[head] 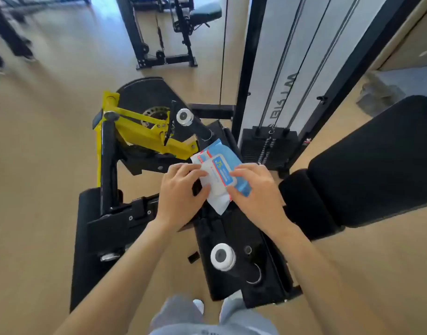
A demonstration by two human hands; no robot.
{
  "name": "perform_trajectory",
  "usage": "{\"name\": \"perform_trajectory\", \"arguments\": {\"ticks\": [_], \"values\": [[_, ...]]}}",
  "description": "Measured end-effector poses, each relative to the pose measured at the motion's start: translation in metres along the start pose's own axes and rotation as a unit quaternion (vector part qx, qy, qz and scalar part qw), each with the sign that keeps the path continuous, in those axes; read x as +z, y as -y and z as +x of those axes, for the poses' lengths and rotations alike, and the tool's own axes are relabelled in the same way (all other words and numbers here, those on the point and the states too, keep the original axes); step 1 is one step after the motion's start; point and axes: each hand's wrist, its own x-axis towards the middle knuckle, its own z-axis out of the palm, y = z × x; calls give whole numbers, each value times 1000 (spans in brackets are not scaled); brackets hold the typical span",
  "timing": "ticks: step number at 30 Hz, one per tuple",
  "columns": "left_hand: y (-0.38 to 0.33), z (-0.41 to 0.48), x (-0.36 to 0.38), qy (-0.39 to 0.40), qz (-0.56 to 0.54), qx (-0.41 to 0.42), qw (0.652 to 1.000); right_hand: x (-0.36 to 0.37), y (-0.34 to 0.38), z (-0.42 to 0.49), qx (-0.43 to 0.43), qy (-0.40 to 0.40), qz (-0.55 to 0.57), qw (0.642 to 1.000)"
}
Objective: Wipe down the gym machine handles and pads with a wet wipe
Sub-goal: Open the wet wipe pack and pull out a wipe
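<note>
Grey trouser legs [181,315] at bottom edge, cut off by the frame; a white shoe tip shows between them. Two bare forearms reach forward from there.

Left hand [181,189]: fingers curled over the left end of a wet wipe pack [219,175], thumb against its near side. Right hand [254,189]: fingers pressed down on the pack's right half, covering part of the blue label. Both hands closed on the pack, holding it between them above the machine. Whether a wipe has been pulled out is hard to make out; a pale fold hangs at the pack's near corner, blurred.

Pack: soft plastic, white and light blue, with a blue rectangular flap label; print too small to read.

Below the hands: black machine frame [231,238], glossy metal, with a round white knob [222,257]. Second chrome knob [184,116] farther away beside a yellow painted lever arm [144,131] and a black disc-shaped cam.

Right: black padded seat and backrest [376,160], matte upholstery, backrest cut off at the frame edge. Beyond it, weight stack [268,146] with guide rods on a pale shroud; lettering there only partly legible.

Tan floor [38,153]. Far-left background is motion-blurred.
</note>
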Motion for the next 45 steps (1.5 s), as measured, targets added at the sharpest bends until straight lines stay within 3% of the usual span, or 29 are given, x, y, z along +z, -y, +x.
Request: {"name": "perform_trajectory", "arguments": {"ticks": [4,8,16,24,28,35,41,45], "values": [[-5,8,1,5,-58,-71,996,12,-2,14,0,22,-48,999],[8,14,0,38,-90,-82,992,22,0,17,-2,8,-67,998],[30,25,1,41,-90,18,995,27,4,12,17,1,-94,995],[47,31,11,-47,-31,195,979,26,12,15,32,4,-129,991],[47,27,17,-108,-30,234,966,25,17,19,35,-3,-140,990],[42,28,26,-163,-38,212,963,25,19,25,43,-24,-139,989],[39,34,21,-114,-78,169,976,13,20,26,62,-21,-59,996],[40,35,19,-46,-75,147,985,-3,13,27,156,-31,52,986]]}}
